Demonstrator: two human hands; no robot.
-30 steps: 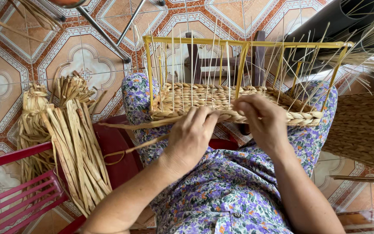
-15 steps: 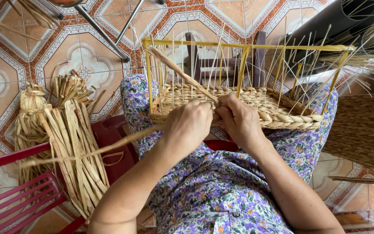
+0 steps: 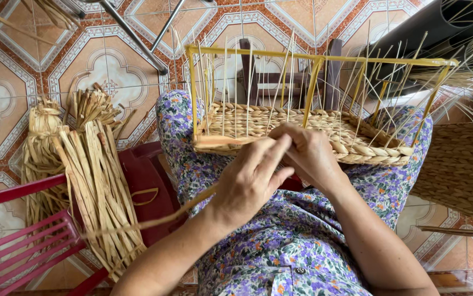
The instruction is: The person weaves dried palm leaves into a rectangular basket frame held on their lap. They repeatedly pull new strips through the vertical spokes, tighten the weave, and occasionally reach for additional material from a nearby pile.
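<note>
Touching hands (image 3: pixel 280 164): woven basket (image 3: pixel 302 131) ahead.

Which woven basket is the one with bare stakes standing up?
The half-woven basket on the lap, inside the yellow frame; the finished basket at right has none.

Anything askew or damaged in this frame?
Nothing looks damaged or spilled. Both hands, left hand and right hand, work at the near edge of the half-woven straw basket on its yellow wire frame. The thin upright stakes splay unevenly. A loose flat straw strand trails left toward the bundled dried straw strips.
</note>
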